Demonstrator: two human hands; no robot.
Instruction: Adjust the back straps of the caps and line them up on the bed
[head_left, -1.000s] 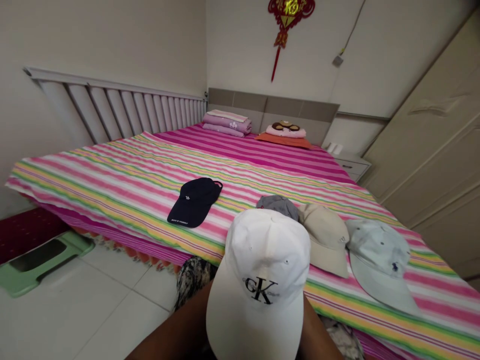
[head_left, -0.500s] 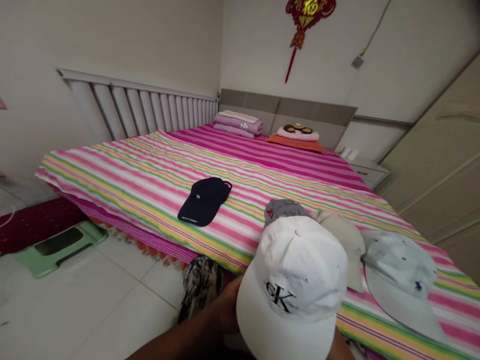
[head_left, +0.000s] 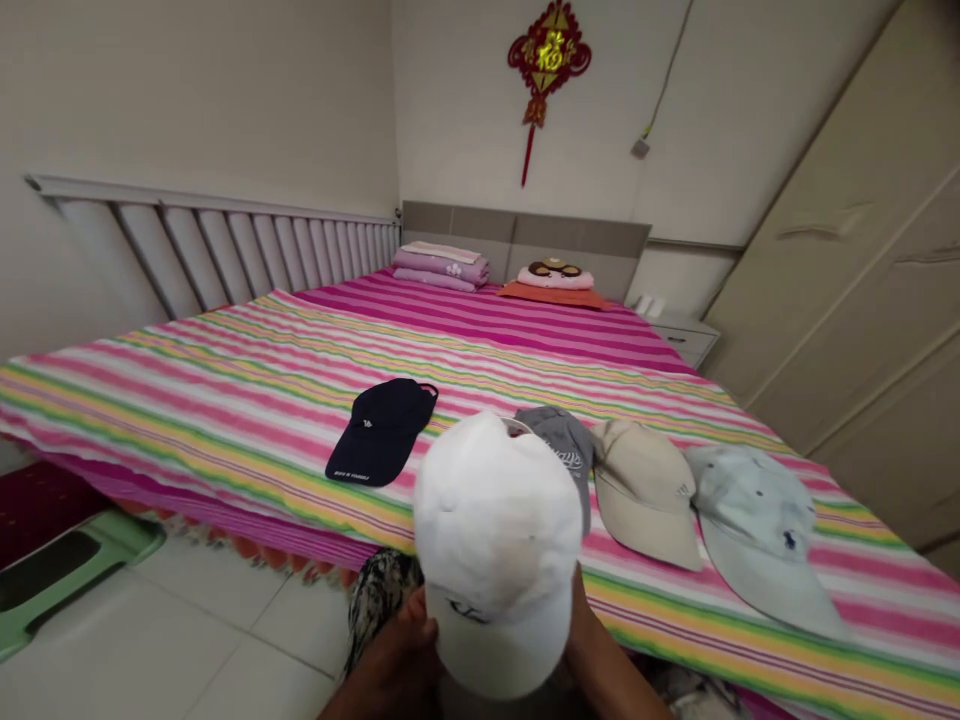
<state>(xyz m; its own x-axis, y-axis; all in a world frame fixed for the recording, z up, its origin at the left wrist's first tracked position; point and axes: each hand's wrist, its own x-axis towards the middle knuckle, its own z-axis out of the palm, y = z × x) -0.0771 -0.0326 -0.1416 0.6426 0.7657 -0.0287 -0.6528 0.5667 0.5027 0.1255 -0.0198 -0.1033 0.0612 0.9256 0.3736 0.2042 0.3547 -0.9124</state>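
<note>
A white baseball cap (head_left: 499, 530) with dark lettering on its front is held up close to me, its brim toward my body. My left hand (head_left: 409, 640) grips the cap's edge from the left, thumb showing. On the other side my right hand (head_left: 579, 615) holds it, with most of the fingers hidden behind the cap. A navy cap (head_left: 386, 430) lies on the bed to the left. Just behind the white cap is a grey cap (head_left: 566, 445), partly covered from view. Farther right lie a beige cap (head_left: 645, 490) and a pale blue-grey cap (head_left: 765, 530).
The bed has a striped sheet (head_left: 247, 370). Folded purple bedding (head_left: 439, 268) and a pink folded item (head_left: 555, 278) lie by the headboard (head_left: 577, 232). A green stool (head_left: 82, 570) stands on the tiled floor at left. A wardrobe (head_left: 847, 270) rises on the right.
The white cap has shifted left and its front has tipped downward, so the lettering is mostly out of sight. My view has turned right, showing more of the grey and beige caps.
</note>
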